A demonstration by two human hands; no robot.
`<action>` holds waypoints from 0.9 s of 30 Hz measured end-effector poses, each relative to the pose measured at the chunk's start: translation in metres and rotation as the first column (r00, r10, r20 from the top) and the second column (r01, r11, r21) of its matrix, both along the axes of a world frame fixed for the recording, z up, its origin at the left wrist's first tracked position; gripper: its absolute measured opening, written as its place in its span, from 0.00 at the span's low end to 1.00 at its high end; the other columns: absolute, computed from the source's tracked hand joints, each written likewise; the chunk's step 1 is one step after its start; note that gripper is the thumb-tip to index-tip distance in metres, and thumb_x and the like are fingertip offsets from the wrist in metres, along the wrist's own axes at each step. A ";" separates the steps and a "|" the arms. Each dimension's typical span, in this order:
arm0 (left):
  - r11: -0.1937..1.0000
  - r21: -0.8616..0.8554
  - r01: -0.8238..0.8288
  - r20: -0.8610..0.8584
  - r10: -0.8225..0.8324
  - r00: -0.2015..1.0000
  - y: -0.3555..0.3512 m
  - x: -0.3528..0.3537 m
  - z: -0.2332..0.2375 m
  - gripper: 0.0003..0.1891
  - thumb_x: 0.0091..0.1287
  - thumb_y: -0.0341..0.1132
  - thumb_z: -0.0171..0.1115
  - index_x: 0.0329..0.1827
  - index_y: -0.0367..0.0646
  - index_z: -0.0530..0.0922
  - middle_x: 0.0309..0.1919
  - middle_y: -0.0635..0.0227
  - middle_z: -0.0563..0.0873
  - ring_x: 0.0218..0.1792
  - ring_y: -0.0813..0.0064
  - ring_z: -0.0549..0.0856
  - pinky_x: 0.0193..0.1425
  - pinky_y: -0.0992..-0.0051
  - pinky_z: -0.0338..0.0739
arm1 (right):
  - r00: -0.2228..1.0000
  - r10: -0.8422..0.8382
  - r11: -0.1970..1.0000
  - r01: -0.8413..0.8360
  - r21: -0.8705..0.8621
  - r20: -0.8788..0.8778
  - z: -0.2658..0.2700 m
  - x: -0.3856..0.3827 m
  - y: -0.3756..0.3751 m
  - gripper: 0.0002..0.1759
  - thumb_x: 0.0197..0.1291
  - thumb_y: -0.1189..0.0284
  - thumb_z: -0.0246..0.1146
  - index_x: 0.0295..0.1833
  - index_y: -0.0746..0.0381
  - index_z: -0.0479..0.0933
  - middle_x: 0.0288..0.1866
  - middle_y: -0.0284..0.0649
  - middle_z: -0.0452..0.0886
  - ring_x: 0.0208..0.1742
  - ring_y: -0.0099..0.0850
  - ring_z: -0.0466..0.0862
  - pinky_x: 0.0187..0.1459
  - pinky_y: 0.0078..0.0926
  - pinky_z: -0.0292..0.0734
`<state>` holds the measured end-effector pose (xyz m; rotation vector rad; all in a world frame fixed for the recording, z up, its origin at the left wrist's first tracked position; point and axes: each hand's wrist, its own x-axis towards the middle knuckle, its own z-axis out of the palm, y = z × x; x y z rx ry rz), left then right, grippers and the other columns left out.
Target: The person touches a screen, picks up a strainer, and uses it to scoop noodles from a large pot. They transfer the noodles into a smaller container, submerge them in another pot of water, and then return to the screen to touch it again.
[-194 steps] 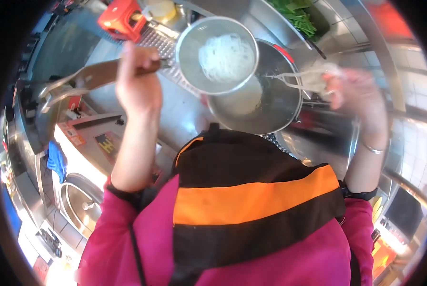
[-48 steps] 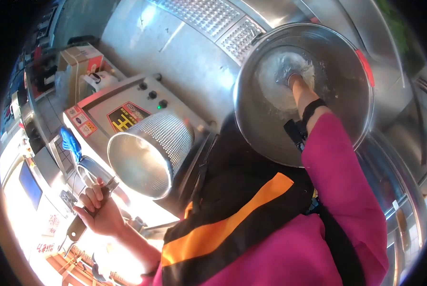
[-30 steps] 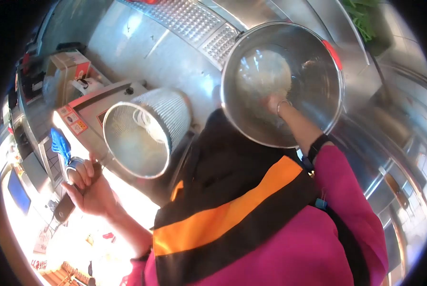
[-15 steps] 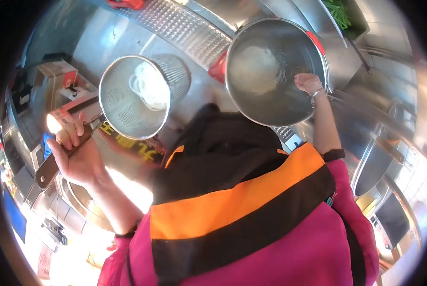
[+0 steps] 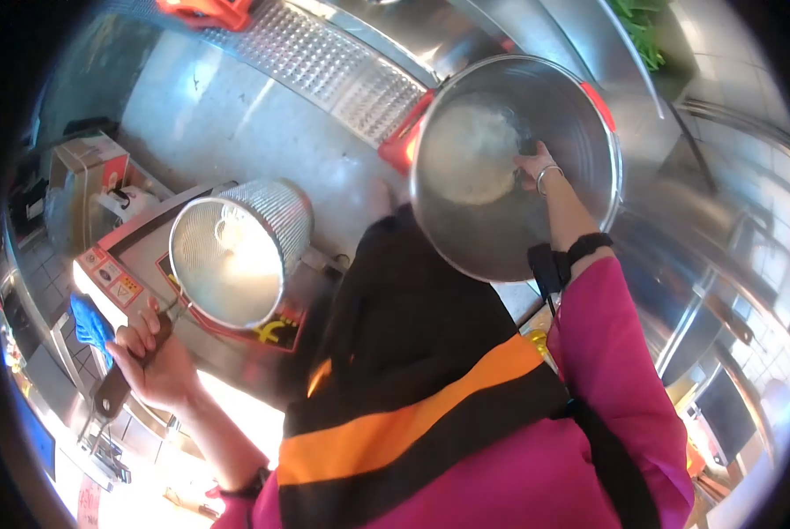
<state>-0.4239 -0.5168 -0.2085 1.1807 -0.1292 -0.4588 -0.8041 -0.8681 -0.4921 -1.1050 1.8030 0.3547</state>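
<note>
My left hand (image 5: 158,366) is wrapped round the brown handle (image 5: 112,392) of a deep metal noodle strainer (image 5: 287,210). The strainer lies tilted, its mouth facing me. White strands that look like noodles (image 5: 229,231) are inside it, partly washed out by glare. To the right is a large round steel pot (image 5: 580,198) with red on its handles. Cloudy liquid and a pale mass (image 5: 470,150) are in the pot. Inside the rim, my right hand (image 5: 534,167) reaches toward the pale mass, fingers apart; I see nothing held in it.
A dimpled metal strip (image 5: 324,66) runs behind the pot, with a red object (image 5: 205,11) at its far end. Cardboard boxes (image 5: 86,181) stand at left. Below the strainer is a red-edged panel with labels (image 5: 117,282). Green vegetables (image 5: 637,31) sit at upper right.
My right hand has moved left across the pot toward the pale mass, and its fingers have spread. The strainer in my left hand is lower and slightly further left in view.
</note>
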 end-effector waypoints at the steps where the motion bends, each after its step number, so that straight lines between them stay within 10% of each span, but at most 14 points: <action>1: 0.999 0.023 -0.034 -0.003 0.034 0.999 0.001 -0.002 -0.003 0.17 0.65 0.40 0.44 0.17 0.47 0.57 0.18 0.72 0.57 0.26 0.72 0.62 0.58 0.59 0.54 | 1.000 -0.001 1.000 0.001 0.012 0.007 -0.031 0.000 -0.007 0.49 0.40 0.67 0.67 0.66 0.54 0.44 0.57 0.42 0.66 0.52 0.40 0.71 0.43 0.42 0.75; 4: 0.998 0.015 0.061 -0.030 -0.060 0.998 0.005 -0.005 -0.008 0.17 0.65 0.41 0.44 0.18 0.47 0.56 0.18 0.72 0.57 0.26 0.73 0.62 0.59 0.60 0.54 | 0.948 0.306 0.948 -0.311 0.058 0.085 -0.115 0.012 -0.033 0.42 0.38 0.69 0.66 0.62 0.51 0.56 0.57 0.37 0.66 0.56 0.33 0.68 0.57 0.29 0.64; 5: 0.997 0.034 0.069 -0.026 -0.068 0.997 0.005 -0.005 -0.010 0.17 0.64 0.41 0.45 0.18 0.47 0.55 0.18 0.72 0.57 0.26 0.74 0.61 0.58 0.61 0.54 | 0.499 0.864 0.504 -0.851 0.150 -0.067 -0.110 0.036 -0.038 0.42 0.37 0.68 0.66 0.62 0.50 0.56 0.57 0.37 0.67 0.55 0.34 0.69 0.56 0.31 0.64; 6: 0.996 0.056 0.069 -0.022 -0.067 0.997 0.002 -0.008 -0.011 0.17 0.64 0.41 0.45 0.18 0.47 0.55 0.18 0.72 0.57 0.26 0.74 0.61 0.58 0.61 0.54 | -0.224 0.969 -0.181 -0.934 0.308 -0.110 -0.112 0.054 -0.031 0.41 0.37 0.68 0.65 0.62 0.49 0.56 0.56 0.36 0.68 0.55 0.36 0.70 0.55 0.32 0.65; 14: 0.997 0.081 -0.001 -0.038 0.004 0.999 -0.031 -0.031 -0.013 0.17 0.64 0.41 0.46 0.18 0.47 0.55 0.18 0.72 0.56 0.25 0.75 0.59 0.57 0.62 0.53 | -0.396 0.908 -0.397 -0.918 -0.024 0.136 -0.133 0.132 0.026 0.32 0.41 0.63 0.62 0.57 0.50 0.64 0.53 0.37 0.71 0.55 0.36 0.70 0.55 0.32 0.64; 19: 0.999 -0.032 0.041 -0.072 -0.043 0.996 -0.047 -0.039 -0.001 0.18 0.65 0.41 0.45 0.17 0.48 0.56 0.18 0.73 0.56 0.25 0.75 0.59 0.58 0.62 0.52 | -0.250 0.966 -0.245 -0.965 -0.090 0.060 -0.082 0.132 0.084 0.19 0.46 0.59 0.57 0.45 0.52 0.74 0.43 0.37 0.77 0.46 0.35 0.76 0.47 0.32 0.70; 21: 0.998 -0.050 0.040 -0.077 -0.043 0.996 -0.050 -0.040 0.004 0.18 0.65 0.41 0.45 0.17 0.47 0.56 0.18 0.72 0.56 0.25 0.74 0.59 0.58 0.62 0.52 | 0.270 0.911 0.293 -0.956 -0.030 0.313 -0.060 0.117 0.089 0.14 0.49 0.61 0.56 0.40 0.54 0.75 0.35 0.37 0.77 0.36 0.34 0.77 0.38 0.32 0.71; 24: 0.993 -0.100 0.066 -0.069 -0.073 0.995 -0.052 -0.038 0.014 0.18 0.65 0.41 0.44 0.17 0.47 0.56 0.18 0.72 0.57 0.26 0.74 0.60 0.59 0.60 0.51 | 0.805 0.290 0.849 -0.466 0.249 0.518 -0.014 0.094 0.092 0.10 0.52 0.64 0.53 0.33 0.57 0.76 0.23 0.36 0.78 0.21 0.33 0.77 0.25 0.33 0.72; 26: 0.989 -0.117 0.089 -0.054 -0.096 0.994 -0.055 -0.037 0.024 0.19 0.63 0.42 0.47 0.15 0.46 0.58 0.16 0.72 0.58 0.28 0.71 0.62 0.57 0.61 0.52 | 0.830 0.211 0.908 -0.362 0.210 0.516 0.048 0.071 0.090 0.08 0.51 0.75 0.50 0.35 0.62 0.74 0.30 0.44 0.77 0.29 0.36 0.77 0.30 0.30 0.74; 27: 0.982 -0.154 0.107 -0.060 -0.117 0.991 -0.058 -0.040 0.030 0.19 0.64 0.42 0.47 0.16 0.46 0.59 0.16 0.71 0.59 0.28 0.72 0.62 0.57 0.62 0.53 | 0.688 0.658 0.744 -0.656 -0.123 0.306 0.070 0.056 0.086 0.09 0.51 0.73 0.51 0.36 0.62 0.74 0.32 0.45 0.77 0.32 0.40 0.77 0.33 0.32 0.73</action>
